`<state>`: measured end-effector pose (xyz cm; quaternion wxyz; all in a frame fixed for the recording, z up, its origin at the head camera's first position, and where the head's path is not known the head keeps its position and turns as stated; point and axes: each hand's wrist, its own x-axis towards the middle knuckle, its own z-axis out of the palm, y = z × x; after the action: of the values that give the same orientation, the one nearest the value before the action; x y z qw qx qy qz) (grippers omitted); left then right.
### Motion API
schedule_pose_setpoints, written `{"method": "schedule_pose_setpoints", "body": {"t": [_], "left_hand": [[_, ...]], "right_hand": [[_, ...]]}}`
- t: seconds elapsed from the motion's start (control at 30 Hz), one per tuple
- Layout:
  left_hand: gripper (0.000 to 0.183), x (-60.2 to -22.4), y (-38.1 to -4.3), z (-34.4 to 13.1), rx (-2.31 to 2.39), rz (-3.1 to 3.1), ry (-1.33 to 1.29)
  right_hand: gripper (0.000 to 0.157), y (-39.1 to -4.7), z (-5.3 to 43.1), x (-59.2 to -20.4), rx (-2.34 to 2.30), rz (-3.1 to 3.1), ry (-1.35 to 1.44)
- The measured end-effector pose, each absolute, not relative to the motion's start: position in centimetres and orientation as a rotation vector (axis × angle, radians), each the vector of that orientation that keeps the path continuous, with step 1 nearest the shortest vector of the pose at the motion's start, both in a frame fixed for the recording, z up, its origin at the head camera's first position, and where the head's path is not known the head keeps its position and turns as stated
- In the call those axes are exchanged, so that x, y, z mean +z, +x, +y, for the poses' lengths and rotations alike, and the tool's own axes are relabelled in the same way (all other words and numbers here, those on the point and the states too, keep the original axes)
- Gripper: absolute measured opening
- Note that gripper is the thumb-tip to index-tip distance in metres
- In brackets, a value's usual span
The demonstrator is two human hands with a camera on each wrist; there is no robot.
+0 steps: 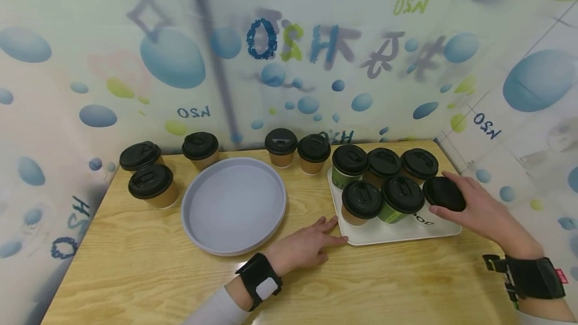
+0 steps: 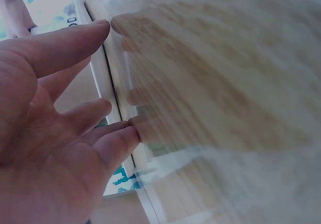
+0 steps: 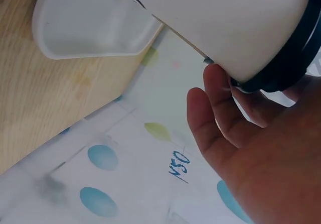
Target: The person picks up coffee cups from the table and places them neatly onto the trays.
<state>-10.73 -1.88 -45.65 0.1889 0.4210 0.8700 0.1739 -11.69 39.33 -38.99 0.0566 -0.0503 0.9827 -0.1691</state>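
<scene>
My right hand [image 1: 483, 209] grips a white paper cup [image 3: 235, 28] around its black lid [image 1: 444, 193], over the right end of a white tray [image 1: 397, 234]. Whether the cup's base touches the tray cannot be seen. Green and brown lidded cups stand close together on that tray, among them a green cup [image 1: 392, 213] and a brown cup [image 1: 352, 216] in front. At the tray's front left corner, my left hand [image 1: 302, 247] lies low over the table with its fingers extended, fingertips at the rim. In the left wrist view the left palm [image 2: 45, 133] holds nothing.
A round grey tray [image 1: 235, 204] lies left of centre on the wooden table [image 1: 361, 285]. Brown lidded cups stand around it: a front left cup [image 1: 163, 195], a back cup [image 1: 205, 161] and several others. A printed cloth wall [image 1: 298, 89] closes off the back.
</scene>
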Motion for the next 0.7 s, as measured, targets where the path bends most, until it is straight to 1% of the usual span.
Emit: {"method": "schedule_pose_setpoints", "body": {"t": [0.1, 0.17, 0.23, 0.43, 0.7], "left_hand": [[0.059, -45.8, -10.7, -1.8, 0.461, 2.454, 1.208], [0.058, -45.7, -10.6, -1.7, 0.431, 2.457, 1.229], [0.057, -45.6, -10.6, -1.6, 0.393, 2.462, 1.250], [0.060, -45.1, -10.5, -0.6, 0.235, 2.509, 1.298], [0.060, -45.1, -11.0, 1.1, 0.266, 2.491, 1.302]], "right_hand": [[0.111, -11.4, 39.6, -39.1, -0.551, 2.978, -0.139], [0.110, -11.1, 39.9, -38.9, -0.585, 2.995, -0.141], [0.106, -10.8, 40.1, -38.7, -0.627, 3.035, -0.152], [0.084, -10.3, 40.3, -37.6, -0.705, 3.236, -0.183], [0.072, -10.0, 39.2, -36.5, -0.814, 3.344, -0.228]]}}
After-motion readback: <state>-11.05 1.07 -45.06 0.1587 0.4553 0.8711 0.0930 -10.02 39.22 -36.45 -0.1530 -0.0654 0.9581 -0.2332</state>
